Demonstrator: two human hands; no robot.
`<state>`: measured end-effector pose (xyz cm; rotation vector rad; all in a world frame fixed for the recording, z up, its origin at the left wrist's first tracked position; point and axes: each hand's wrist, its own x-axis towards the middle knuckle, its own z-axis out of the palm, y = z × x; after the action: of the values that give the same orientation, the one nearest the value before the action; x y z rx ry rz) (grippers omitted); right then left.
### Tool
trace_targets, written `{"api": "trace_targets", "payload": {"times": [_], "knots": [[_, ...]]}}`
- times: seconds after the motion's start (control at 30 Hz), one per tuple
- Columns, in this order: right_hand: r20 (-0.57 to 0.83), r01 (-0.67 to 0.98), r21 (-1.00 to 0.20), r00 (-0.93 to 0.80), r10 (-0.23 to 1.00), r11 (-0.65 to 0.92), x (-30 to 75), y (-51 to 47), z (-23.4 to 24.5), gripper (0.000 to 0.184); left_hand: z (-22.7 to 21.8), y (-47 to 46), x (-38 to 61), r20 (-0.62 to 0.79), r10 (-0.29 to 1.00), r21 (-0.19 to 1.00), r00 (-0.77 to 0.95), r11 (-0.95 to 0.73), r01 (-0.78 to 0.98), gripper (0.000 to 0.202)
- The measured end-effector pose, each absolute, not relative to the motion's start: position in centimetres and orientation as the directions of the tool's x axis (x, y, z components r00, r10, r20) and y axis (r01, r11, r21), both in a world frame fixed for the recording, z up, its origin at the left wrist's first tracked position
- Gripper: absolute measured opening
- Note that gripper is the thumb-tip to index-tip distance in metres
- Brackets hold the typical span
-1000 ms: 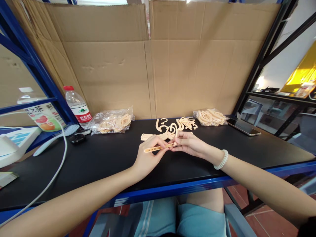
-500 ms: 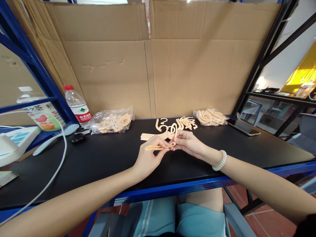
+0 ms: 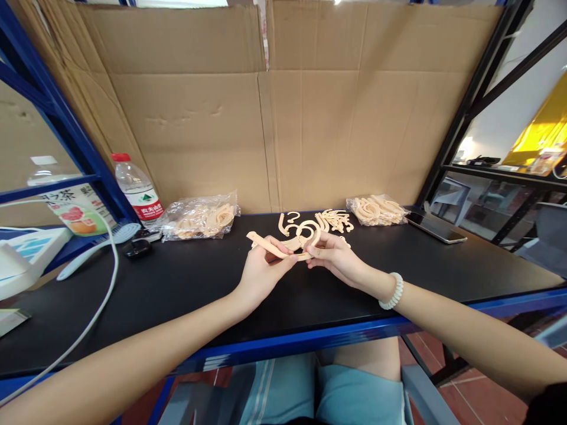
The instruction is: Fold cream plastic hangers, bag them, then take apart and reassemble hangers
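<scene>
Over the middle of the black table (image 3: 186, 283), my left hand (image 3: 261, 273) pinches a flat cream plastic strip (image 3: 267, 246) that slants up to the left. My right hand (image 3: 337, 260), with a white coil band at the wrist, pinches a curved cream hook piece (image 3: 311, 235) at the strip's right end, where the two pieces meet. Both hands are closed. Just behind them lies a loose heap of cream hooks and strips (image 3: 328, 221).
Two clear bags of cream parts lie at the back, one on the left (image 3: 201, 217) and one on the right (image 3: 376, 211). A phone (image 3: 436, 228) rests far right. A water bottle (image 3: 137, 189), white cable (image 3: 95, 307) and small black object (image 3: 138, 248) are on the left. Cardboard walls the back.
Both hands have risen slightly and moved away from me. The strip has tipped from nearly level to slanting, its left end now higher.
</scene>
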<state>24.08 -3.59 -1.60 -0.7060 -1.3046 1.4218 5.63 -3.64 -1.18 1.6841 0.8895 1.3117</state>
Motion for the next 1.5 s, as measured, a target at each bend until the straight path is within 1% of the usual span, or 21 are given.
{"api": "trace_targets", "payload": {"times": [0.07, 0.17, 0.3, 0.4, 0.47, 0.57, 0.67, 0.7, 0.77, 0.8, 0.87, 0.9, 0.93, 0.97, 1.0, 1.03, 1.07, 1.2, 1.33, 1.43, 1.5], "knots": [[0.220, -0.278, -0.950, -0.269, 0.938, 0.143, 24.2, -3.5, -1.6, 0.027, -1.1, -3.4, 5.5, 0.363, 0.913, 0.929, 0.186, -0.371, 0.008, 0.024], [0.221, -0.243, -0.957, -0.264, 0.939, 0.157, 24.3, -3.3, -1.6, 0.027, -1.1, -3.3, 5.5, 0.361, 0.918, 0.932, 0.164, -0.359, -0.040, 0.029], [0.201, -0.189, -0.970, -0.275, 0.940, 0.152, 24.3, -3.3, -1.6, 0.030, -1.3, -3.4, 5.8, 0.348, 0.906, 0.937, 0.242, -0.334, -0.098, 0.041], [0.198, -0.163, -0.975, -0.299, 0.933, 0.154, 24.1, -3.4, -1.5, 0.032, -1.5, -3.5, 6.1, 0.293, 0.893, 0.955, 0.343, -0.290, -0.061, 0.036], [0.192, -0.159, -0.976, -0.313, 0.930, 0.148, 23.9, -3.5, -1.5, 0.034, -1.6, -3.4, 6.1, 0.284, 0.886, 0.955, 0.366, -0.297, -0.021, 0.033], [0.182, -0.188, -0.974, -0.325, 0.928, 0.125, 23.7, -3.6, -1.5, 0.035, -1.6, -3.3, 6.1, 0.257, 0.899, 0.961, 0.355, -0.276, 0.002, 0.028], [0.157, -0.188, -0.978, -0.360, 0.920, 0.094, 24.2, -3.2, -1.3, 0.034, -1.5, -3.3, 6.0, 0.178, 0.930, 0.984, 0.322, -0.176, -0.035, 0.025], [0.167, -0.161, -0.980, -0.353, 0.921, 0.116, 24.6, -2.8, -1.0, 0.034, -1.5, -3.3, 6.0, 0.146, 0.940, 0.989, 0.308, -0.134, -0.062, 0.024], [0.250, -0.057, -0.968, -0.283, 0.926, 0.244, 25.9, -1.5, -0.3, 0.034, -1.5, -3.3, 5.9, 0.090, 0.954, 0.991, 0.287, -0.056, -0.125, 0.023], [0.323, 0.023, -0.941, -0.225, 0.919, 0.337, 26.8, -0.7, 0.2, 0.031, -1.5, -3.2, 5.9, 0.069, 0.957, 0.988, 0.280, -0.027, -0.151, 0.023], [0.457, 0.238, -0.844, -0.147, 0.877, 0.480, 28.6, 1.3, 1.2, 0.025, -1.6, -3.1, 5.8, 0.046, 0.961, 0.984, 0.273, 0.004, -0.178, 0.022], [0.498, 0.384, -0.764, -0.162, 0.852, 0.519, 29.4, 2.2, 1.7, 0.022, -1.6, -3.0, 5.8, 0.040, 0.962, 0.983, 0.272, 0.010, -0.181, 0.022], [0.517, 0.526, -0.653, -0.216, 0.828, 0.545, 30.2, 3.2, 2.0, 0.019, -1.6, -3.0, 5.8, 0.038, 0.962, 0.983, 0.271, 0.013, -0.183, 0.021], [0.508, 0.636, -0.527, -0.296, 0.809, 0.564, 30.8, 4.1, 2.3, 0.016, -1.6, -2.9, 5.8, 0.038, 0.962, 0.983, 0.270, 0.013, -0.184, 0.020], [0.476, 0.700, -0.419, -0.373, 0.796, 0.579, 31.3, 4.9, 2.4, 0.014, -1.6, -2.9, 5.8, 0.042, 0.962, 0.982, 0.271, 0.010, -0.188, 0.020], [0.436, 0.726, -0.343, -0.438, 0.786, 0.596, 31.6, 5.5, 2.4, 0.012, -1.5, -2.9, 5.7, 0.048, 0.961, 0.981, 0.272, 0.005, -0.192, 0.019], [0.398, 0.728, -0.308, -0.485, 0.778, 0.612, 31.7, 6.1, 2.3, 0.012, -1.5, -2.9, 5.7, 0.055, 0.961, 0.980, 0.272, -0.001, -0.197, 0.019], [0.345, 0.681, -0.326, -0.559, 0.754, 0.655, 31.2, 7.3, 1.1, 0.013, -1.3, -3.0, 5.7, 0.049, 0.966, 0.978, 0.255, 0.005, -0.209, 0.019], [0.387, 0.634, -0.366, -0.562, 0.731, 0.681, 30.5, 7.5, 0.0, 0.005, -1.1, -2.9, 5.7, 0.022, 0.970, 0.975, 0.241, 0.032, -0.219, 0.018], [0.486, 0.606, -0.416, -0.481, 0.729, 0.677, 30.3, 7.4, -0.3, 0.007, -0.9, -3.0, 5.7, 0.013, 0.975, 0.976, 0.223, 0.036, -0.214, 0.018], [0.583, 0.587, -0.482, -0.340, 0.738, 0.651, 30.4, 7.4, -0.1, 0.015, -0.8, -3.1, 5.6, 0.005, 0.977, 0.980, 0.214, 0.038, -0.196, 0.019]]}}
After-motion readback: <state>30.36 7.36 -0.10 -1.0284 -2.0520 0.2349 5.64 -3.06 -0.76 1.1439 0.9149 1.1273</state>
